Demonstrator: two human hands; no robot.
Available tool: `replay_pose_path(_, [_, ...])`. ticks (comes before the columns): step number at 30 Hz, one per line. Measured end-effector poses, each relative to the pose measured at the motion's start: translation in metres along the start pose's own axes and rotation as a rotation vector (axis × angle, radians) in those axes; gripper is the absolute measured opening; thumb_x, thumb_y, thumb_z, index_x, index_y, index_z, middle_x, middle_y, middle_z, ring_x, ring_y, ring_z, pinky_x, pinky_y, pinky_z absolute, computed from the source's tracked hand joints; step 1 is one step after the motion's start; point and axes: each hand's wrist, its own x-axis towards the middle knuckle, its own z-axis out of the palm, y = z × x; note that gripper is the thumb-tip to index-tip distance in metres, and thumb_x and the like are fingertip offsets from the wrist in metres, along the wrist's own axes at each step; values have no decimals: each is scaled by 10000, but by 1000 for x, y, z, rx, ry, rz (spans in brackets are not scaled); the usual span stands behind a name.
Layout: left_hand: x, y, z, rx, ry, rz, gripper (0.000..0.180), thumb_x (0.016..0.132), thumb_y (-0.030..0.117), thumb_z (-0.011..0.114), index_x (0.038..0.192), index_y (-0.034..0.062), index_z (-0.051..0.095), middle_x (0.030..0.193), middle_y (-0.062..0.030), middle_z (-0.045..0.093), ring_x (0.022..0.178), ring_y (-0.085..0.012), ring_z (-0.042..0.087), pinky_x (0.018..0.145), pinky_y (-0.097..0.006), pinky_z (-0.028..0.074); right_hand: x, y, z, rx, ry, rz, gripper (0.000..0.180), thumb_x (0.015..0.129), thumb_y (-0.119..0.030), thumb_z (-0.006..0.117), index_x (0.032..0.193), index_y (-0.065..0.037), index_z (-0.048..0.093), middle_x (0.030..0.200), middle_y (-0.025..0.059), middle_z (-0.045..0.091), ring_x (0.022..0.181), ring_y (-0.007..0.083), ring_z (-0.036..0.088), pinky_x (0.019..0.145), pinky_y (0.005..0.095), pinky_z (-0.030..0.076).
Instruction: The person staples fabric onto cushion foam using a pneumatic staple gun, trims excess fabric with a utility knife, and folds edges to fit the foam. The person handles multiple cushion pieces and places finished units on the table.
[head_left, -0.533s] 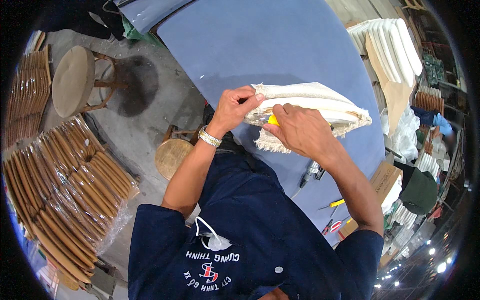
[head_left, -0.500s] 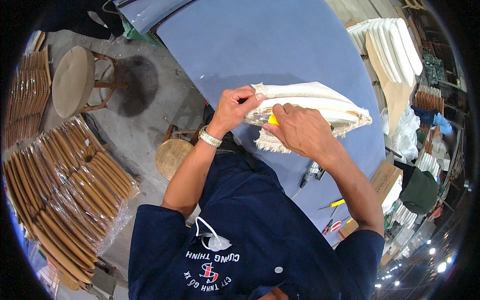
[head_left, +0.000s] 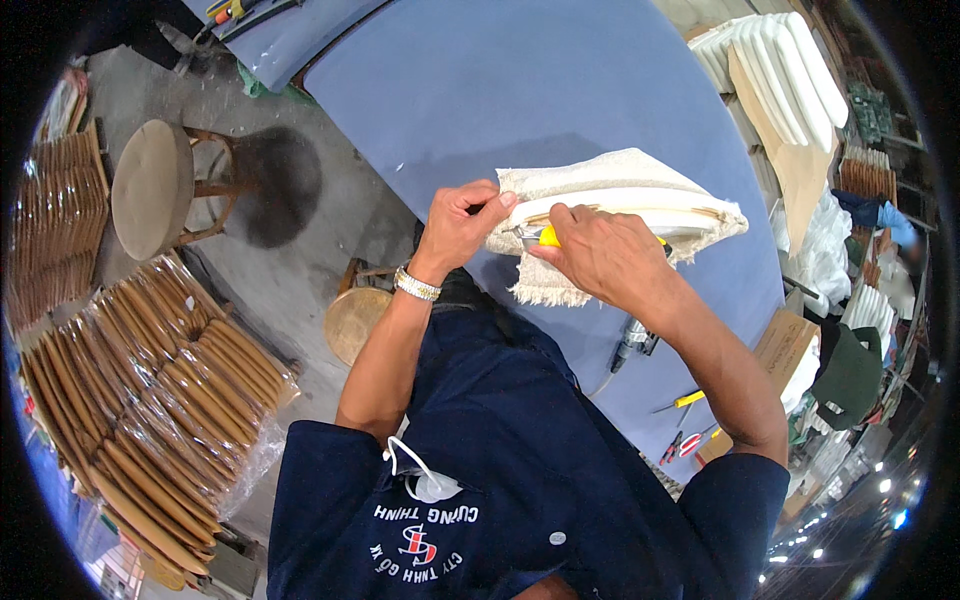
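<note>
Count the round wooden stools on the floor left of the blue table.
2. One round tan-topped wooden stool stands at upper left on the grey floor; a smaller round wooden stool sits beside the person's left forearm, partly hidden. Others may be hidden.

Navy short-sleeved shirt with white and red chest print; metal wristband on left wrist; white mask hanging at chest

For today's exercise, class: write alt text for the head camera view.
Two bare hands work a cream fabric-covered seat pad on a blue table: the left hand pinches the frayed fabric edge, the right hand holds a yellow-handled tool against it.
</note>
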Motion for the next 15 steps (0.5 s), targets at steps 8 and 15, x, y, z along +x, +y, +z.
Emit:
replay_pose_path(8, [-2,0,3,8,24,18,307,998,238,684,872,-39,726,646,38,472,636,-48,370,541,-281,310,-7,1,1,69,9,49,512,1030,-506,509,1049,-1,597,900,194,722,825,353,735,673,458,585])
replay_pose_path(15, [-6,-10,3,26,35,-42,320,1044,279,618,1020,8,786,690,49,578,656,-31,416,558,-267,346,-16,8,0,96,-6,91,508,1035,-489,503,1118,2,601,955,204,721,896,378,722,768,492,574])
